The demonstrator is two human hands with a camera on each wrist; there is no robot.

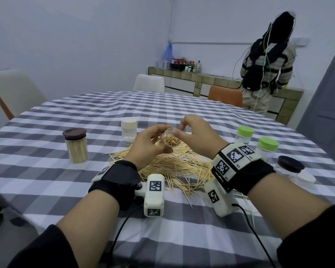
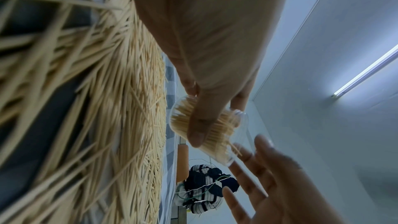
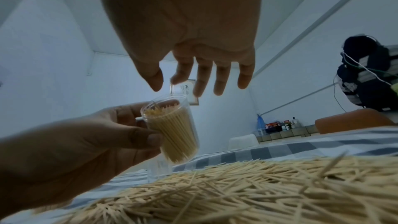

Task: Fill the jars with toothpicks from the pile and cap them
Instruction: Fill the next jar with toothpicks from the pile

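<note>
Left hand [image 1: 149, 144] curled round a clear, uncapped jar [image 1: 170, 139] packed with toothpicks, held tilted above the toothpick pile [image 1: 174, 165] at table centre. Right hand [image 1: 196, 135] just beside the jar's mouth at its 3 o'clock, fingers [image 3: 200, 81] loosely spread, gripping nothing. Brown-lidded full jar [image 1: 76, 145] stands at 9 o'clock of the pile; two green-lidded jars [image 1: 245, 134] at 3 o'clock on the checked tablecloth [image 1: 66, 117].

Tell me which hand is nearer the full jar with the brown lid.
Left. The left hand, holding an open jar above the pile, sits closer to the brown-lidded jar at the table's left; the right hand hovers farther right.
</note>
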